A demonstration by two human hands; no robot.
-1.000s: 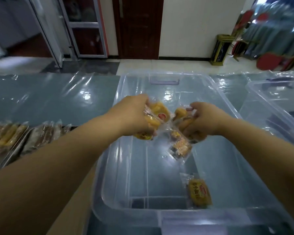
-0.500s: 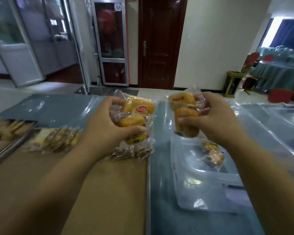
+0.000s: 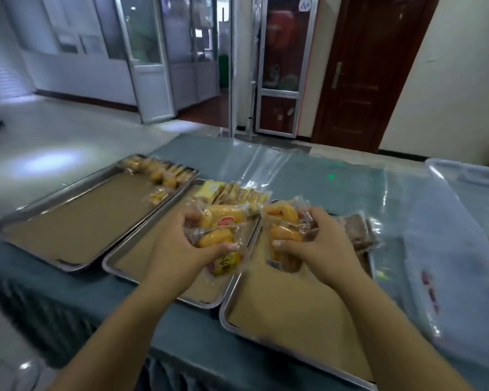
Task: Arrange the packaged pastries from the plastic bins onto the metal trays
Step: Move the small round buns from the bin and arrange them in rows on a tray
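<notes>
Yellow pastry packets (image 3: 222, 225) sat gripped in our left hand (image 3: 178, 249); beside it our right hand (image 3: 319, 245) clutched another bundle (image 3: 283, 235), a metal tray (image 3: 223, 313) below it.

I am standing in what looks like a hall or canteen of a public building, not a home. The long table (image 3: 350, 190) wears a skirted teal cloth under a clear plastic sheet (image 3: 268, 162), with three paper-lined steel trays (image 3: 82, 218) side by side towards its near edge. Beyond it lie a pale tiled floor (image 3: 68, 131), aluminium-framed glass doors (image 3: 150, 66) and a dark wooden door (image 3: 370, 71).
</notes>
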